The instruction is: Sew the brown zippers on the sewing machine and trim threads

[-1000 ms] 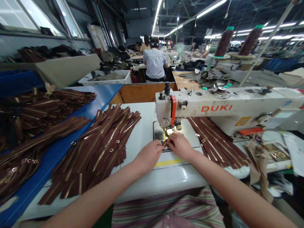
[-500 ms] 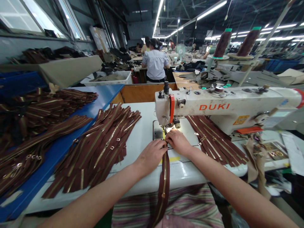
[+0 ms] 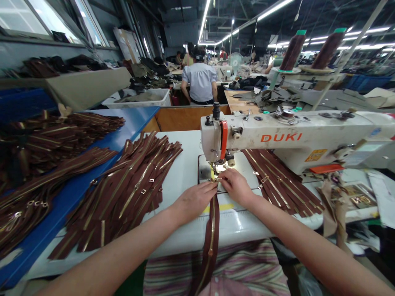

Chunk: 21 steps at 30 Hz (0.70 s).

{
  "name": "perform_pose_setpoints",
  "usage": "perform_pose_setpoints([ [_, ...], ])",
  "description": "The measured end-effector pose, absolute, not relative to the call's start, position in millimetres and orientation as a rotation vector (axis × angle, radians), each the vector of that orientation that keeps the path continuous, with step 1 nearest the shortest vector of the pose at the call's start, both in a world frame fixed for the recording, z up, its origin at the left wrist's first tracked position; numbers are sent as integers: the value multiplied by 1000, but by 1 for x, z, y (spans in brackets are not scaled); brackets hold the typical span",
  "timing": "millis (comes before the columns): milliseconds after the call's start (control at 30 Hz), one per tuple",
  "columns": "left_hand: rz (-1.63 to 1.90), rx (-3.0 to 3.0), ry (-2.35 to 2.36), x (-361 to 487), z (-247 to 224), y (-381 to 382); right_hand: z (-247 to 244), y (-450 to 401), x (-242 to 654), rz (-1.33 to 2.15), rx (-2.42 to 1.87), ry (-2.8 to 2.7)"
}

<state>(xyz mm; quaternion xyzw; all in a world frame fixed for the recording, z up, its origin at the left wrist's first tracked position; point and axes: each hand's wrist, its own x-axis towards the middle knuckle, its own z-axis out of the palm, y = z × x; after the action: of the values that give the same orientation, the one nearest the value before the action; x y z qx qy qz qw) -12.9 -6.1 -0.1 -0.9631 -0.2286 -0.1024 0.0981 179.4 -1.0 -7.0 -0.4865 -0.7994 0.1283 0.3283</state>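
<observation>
Fingers of the right hand bend in at the brown zipper's far end, the left hand's lie together over it, neither grip clear to me; it trails off the table below the sewing machine, between zipper piles

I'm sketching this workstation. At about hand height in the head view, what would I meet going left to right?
Zippers on the blue table → zippers on the white tabletop → left hand → right hand → zippers under the sewing machine → hanging beige strips → white sheet
</observation>
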Motion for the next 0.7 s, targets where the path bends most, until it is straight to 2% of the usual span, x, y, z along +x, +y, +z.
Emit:
perform_pose_setpoints([
  [167, -280, -2854, -782, -9, 0, -2, -8, -29, 187, 360, -1096, -2198],
  [700, -96, -2846, -755, -5, 13, 1, 3, -37, 182, 6, -1108, -2504],
])
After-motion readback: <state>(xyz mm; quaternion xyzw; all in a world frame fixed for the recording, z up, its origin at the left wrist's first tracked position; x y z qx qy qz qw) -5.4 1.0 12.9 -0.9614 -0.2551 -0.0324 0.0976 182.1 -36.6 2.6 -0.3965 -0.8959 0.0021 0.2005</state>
